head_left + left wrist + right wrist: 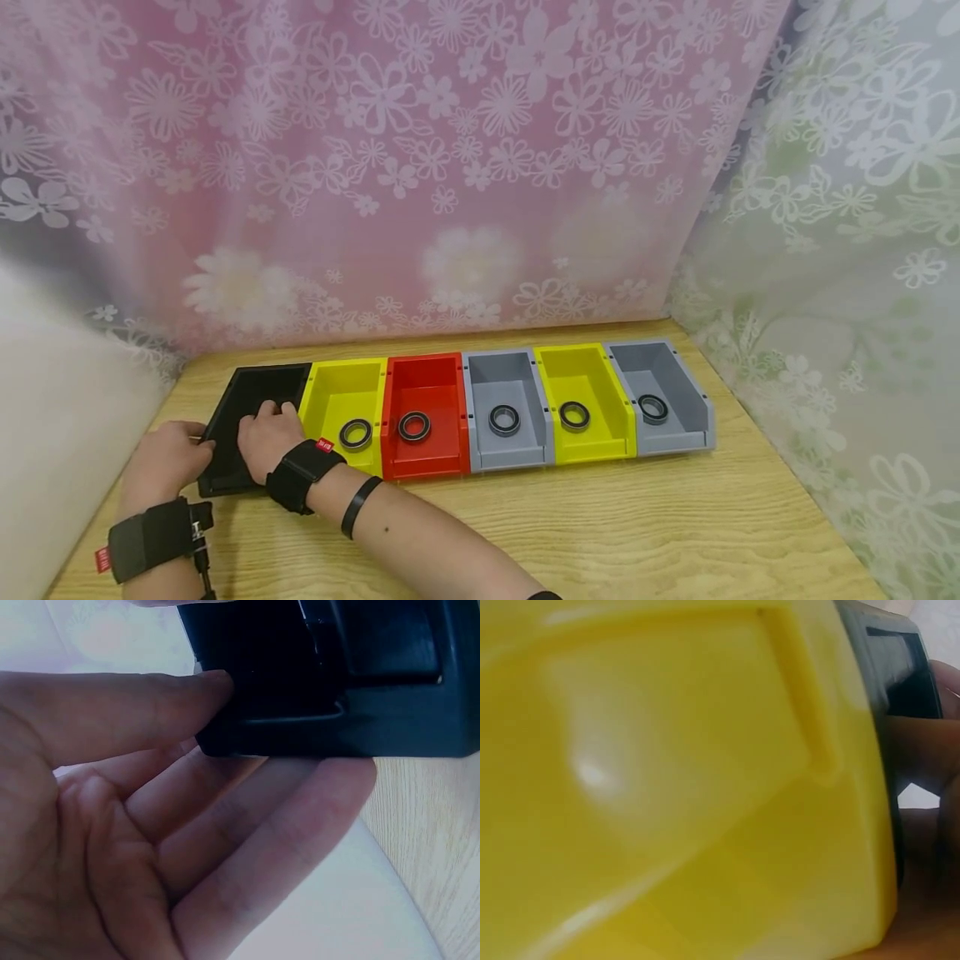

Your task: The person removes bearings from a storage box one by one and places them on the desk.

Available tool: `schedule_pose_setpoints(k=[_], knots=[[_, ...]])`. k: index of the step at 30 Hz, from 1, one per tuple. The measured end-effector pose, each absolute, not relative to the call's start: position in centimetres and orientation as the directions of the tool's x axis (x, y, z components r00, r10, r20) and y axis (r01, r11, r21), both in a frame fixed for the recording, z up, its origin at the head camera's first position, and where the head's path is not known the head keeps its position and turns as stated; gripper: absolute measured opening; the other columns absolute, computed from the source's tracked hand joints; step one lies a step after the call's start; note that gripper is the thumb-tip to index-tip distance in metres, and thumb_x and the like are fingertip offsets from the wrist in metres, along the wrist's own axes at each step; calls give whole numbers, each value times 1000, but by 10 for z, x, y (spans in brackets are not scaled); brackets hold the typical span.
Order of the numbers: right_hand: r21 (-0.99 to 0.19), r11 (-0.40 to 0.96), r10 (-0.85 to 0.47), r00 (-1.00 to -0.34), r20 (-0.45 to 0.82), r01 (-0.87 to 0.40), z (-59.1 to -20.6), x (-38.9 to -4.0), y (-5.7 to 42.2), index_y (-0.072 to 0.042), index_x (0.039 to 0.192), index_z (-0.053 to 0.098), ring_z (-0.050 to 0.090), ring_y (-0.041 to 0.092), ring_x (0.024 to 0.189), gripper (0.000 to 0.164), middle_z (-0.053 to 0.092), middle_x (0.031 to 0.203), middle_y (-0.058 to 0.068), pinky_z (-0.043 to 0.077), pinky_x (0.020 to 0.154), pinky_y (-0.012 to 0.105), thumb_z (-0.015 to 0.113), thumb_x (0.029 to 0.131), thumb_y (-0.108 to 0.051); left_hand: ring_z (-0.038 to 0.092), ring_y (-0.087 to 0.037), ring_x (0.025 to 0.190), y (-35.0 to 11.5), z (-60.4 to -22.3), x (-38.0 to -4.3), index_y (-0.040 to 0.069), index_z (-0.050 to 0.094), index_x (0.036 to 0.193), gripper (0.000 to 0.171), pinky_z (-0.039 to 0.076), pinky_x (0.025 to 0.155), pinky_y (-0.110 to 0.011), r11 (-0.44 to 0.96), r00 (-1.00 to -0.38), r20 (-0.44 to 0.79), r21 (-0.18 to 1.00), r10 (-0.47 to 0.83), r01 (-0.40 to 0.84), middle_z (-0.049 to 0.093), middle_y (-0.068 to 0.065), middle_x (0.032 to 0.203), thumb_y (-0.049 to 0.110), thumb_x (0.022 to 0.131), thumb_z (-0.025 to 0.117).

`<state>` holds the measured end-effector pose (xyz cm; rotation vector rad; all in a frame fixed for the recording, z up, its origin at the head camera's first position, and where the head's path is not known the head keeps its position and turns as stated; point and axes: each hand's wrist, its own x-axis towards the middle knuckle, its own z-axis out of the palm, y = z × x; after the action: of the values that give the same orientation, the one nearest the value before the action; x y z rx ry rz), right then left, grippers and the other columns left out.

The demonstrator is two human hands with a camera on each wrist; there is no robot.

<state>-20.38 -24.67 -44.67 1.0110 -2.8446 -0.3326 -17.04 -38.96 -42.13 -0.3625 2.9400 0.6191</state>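
At the left end of a row of joined bins is a black bin (255, 387). My left hand (166, 460) grips its left side; in the left wrist view, the thumb (172, 705) lies against the wall and the fingers (300, 832) press from the outer side. My right hand (272, 442) grips the same bin near its right wall, fingers bent and partly hiding it. Beside that hand stands a yellow bin (347, 379) with a black-sealed ring bearing (356, 434) in it. In the right wrist view the yellow bin (705, 750) fills most of the picture.
Rightward along the row come a red bin (425, 371), a grey bin (498, 367), another yellow bin (577, 367) and another grey bin (643, 362), each with one bearing. They stand on a wooden table (600, 533). Flowered curtains (465, 167) hang behind and at the right.
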Motion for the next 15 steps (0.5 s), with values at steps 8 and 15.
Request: schedule_pose_setpoints(k=[8,15], knots=[[107,765,-642,-764,60,-635,-447,-205,-243,-32,121,60,56,0,93,32,61,107,-14,34,80,24,65,97,-54,57,-63,106,-390,-424,-169,-23,55,127,47,49,84,-66,890,-967,-157,383,-200,-247,56,-44,125,12,96,61],[-50,762,-641,-764,78,-645,-447,-212,-239,-28,124,59,55,1,90,37,60,103,-12,34,77,22,62,99,-55,58,-62,104,-390,-425,-171,-23,53,129,48,50,83,-64,884,-962,-180,388,-206,-262,56,-44,125,13,98,59]])
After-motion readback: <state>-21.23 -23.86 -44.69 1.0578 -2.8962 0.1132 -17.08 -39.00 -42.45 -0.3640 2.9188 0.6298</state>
